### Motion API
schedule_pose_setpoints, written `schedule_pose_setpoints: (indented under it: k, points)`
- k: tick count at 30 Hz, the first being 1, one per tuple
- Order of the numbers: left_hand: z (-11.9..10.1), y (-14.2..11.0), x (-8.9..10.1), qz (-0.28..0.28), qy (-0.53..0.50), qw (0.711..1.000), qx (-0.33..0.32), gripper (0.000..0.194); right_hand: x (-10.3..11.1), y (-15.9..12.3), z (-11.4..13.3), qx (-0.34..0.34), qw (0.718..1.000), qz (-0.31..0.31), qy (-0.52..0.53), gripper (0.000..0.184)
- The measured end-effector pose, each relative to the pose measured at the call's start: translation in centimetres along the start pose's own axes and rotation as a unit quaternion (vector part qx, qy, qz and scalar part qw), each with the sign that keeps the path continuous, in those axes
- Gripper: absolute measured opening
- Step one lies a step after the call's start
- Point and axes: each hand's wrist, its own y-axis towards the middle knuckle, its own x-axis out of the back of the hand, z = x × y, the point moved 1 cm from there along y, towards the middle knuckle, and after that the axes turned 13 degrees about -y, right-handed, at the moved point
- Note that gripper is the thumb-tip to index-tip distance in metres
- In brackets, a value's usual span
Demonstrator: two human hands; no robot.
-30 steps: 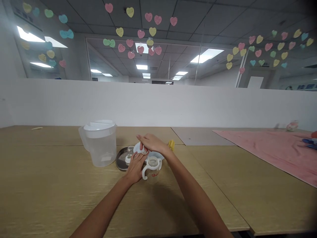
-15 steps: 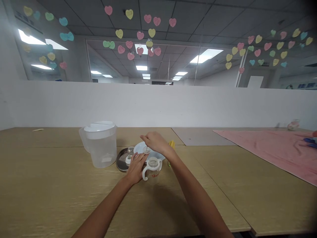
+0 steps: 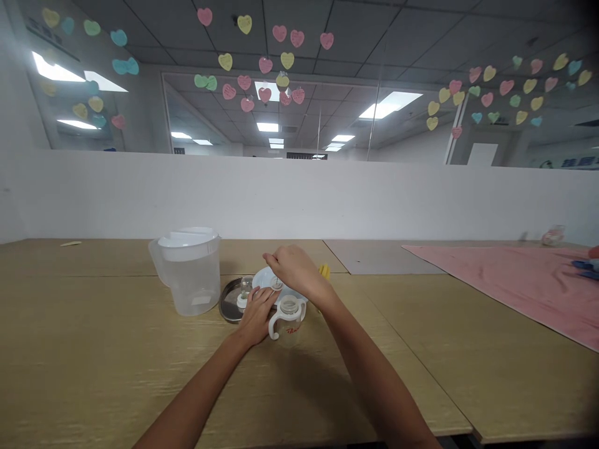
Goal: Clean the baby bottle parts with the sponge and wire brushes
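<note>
My left hand (image 3: pixel 256 313) reaches to the middle of the table, its fingertips holding a small round white piece (image 3: pixel 276 284) over the light blue plate (image 3: pixel 262 278). Directly above, my right hand (image 3: pixel 291 265) is closed, palm down. A thin stick-like tool (image 3: pixel 277 279) runs from its fingers down into the white piece; most of it is hidden. Just in front stands an uncapped clear baby bottle (image 3: pixel 290 327) with white side handles and red lettering. To the left of my left hand, a clear domed cap (image 3: pixel 246 285) and a white ring (image 3: pixel 242 302) sit in a round metal tray (image 3: pixel 228 310).
A translucent lidded water pitcher (image 3: pixel 196 280) stands left of the tray. Something yellow (image 3: pixel 324 271) shows behind my right wrist. A pink cloth (image 3: pixel 505 274) covers the right side, where another person's hand (image 3: pixel 593 252) shows beside a blue object (image 3: pixel 584 267).
My right hand has shifted very slightly over the white piece. My left hand, the bottle and the tray stay in place.
</note>
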Motion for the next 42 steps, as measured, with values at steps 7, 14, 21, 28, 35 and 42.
schedule_pose_setpoints:
  k: [7, 14, 21, 28, 35, 42]
  points:
    - [0.2, 0.0, -0.2, 0.002, 0.007, 1.000, -0.003, 0.046, 1.1, -0.6, 0.4, -0.016, 1.000, -0.002, -0.003, 0.048]
    - [0.1, 0.0, -0.1, 0.002, 0.014, 1.000, -0.004, 0.042, 1.7, -0.9, 0.5, -0.015, 0.999, -0.027, 0.004, 0.049]
    - [0.6, -0.1, -0.4, 0.005, 0.009, 1.000, -0.001, 0.048, 2.5, -1.3, 0.2, -0.031, 0.996, -0.077, 0.031, 0.050]
    - [0.7, -0.1, -0.5, 0.007, 0.013, 1.000, 0.006, 0.057, 4.4, -2.1, -0.6, -0.093, 0.989, -0.113, 0.011, 0.056]
    - [0.3, -0.1, -0.2, 0.013, 0.004, 1.000, 0.017, 0.057, 1.7, 0.4, -4.1, -0.184, 0.976, -0.094, -0.064, 0.048]
    - [0.1, -0.1, 0.0, 0.011, -0.005, 1.000, 0.019, 0.055, -4.1, 2.5, -6.1, -0.141, 0.984, 0.106, -0.015, 0.034]
